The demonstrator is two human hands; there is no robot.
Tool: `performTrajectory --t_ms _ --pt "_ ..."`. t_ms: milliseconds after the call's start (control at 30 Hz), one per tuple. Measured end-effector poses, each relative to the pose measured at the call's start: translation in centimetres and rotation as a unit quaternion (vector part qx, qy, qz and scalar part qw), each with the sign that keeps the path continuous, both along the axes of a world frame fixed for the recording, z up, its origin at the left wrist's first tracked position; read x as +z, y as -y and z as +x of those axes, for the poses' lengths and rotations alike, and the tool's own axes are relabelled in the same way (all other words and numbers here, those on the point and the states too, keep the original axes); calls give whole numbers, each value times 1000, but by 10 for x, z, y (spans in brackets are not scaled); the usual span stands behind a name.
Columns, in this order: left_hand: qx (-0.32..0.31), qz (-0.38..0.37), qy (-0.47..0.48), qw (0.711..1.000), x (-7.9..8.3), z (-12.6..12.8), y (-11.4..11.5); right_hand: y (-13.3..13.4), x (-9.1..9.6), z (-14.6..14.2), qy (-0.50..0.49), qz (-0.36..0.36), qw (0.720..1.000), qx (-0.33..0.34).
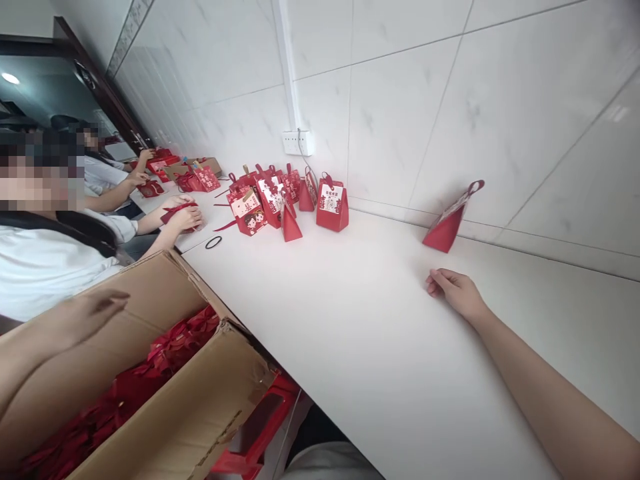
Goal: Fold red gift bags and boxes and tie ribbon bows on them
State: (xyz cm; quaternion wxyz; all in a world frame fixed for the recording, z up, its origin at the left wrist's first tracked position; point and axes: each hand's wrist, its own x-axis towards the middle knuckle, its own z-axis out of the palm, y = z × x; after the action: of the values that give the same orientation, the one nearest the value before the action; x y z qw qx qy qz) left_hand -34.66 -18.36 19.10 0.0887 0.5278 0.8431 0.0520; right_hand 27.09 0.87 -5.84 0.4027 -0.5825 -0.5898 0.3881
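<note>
Head view: a white desk (350,333) runs along the tiled wall. Off its near edge, a cardboard box (200,407) of red ribbons (175,347) sits under the left hand (93,310), which is spread open and empty. The right hand (455,290) rests loosely curled on the desk, holding nothing, near a red gift bag (447,227) at the far edge.

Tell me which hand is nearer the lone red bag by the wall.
Right. The right hand rests on the table just in front of the lone red bag, not touching it. The left hand hovers far to the side, over the cardboard box.
</note>
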Motion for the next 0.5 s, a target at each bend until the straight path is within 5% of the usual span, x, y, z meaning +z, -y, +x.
performTrajectory --t_ms 133,300,400,500 --pt "-113 57 -195 973 39 34 -47 -2 0 -2 -27 16 999 15" --pt "-327 151 -263 895 66 153 -145 -5 0 -4 -44 34 998 29" --pt "-453 174 -166 858 48 233 -205 -9 0 -5 -41 42 998 32" --pt "-503 198 -53 840 2 316 -255 -15 1 -7 -39 49 998 32"
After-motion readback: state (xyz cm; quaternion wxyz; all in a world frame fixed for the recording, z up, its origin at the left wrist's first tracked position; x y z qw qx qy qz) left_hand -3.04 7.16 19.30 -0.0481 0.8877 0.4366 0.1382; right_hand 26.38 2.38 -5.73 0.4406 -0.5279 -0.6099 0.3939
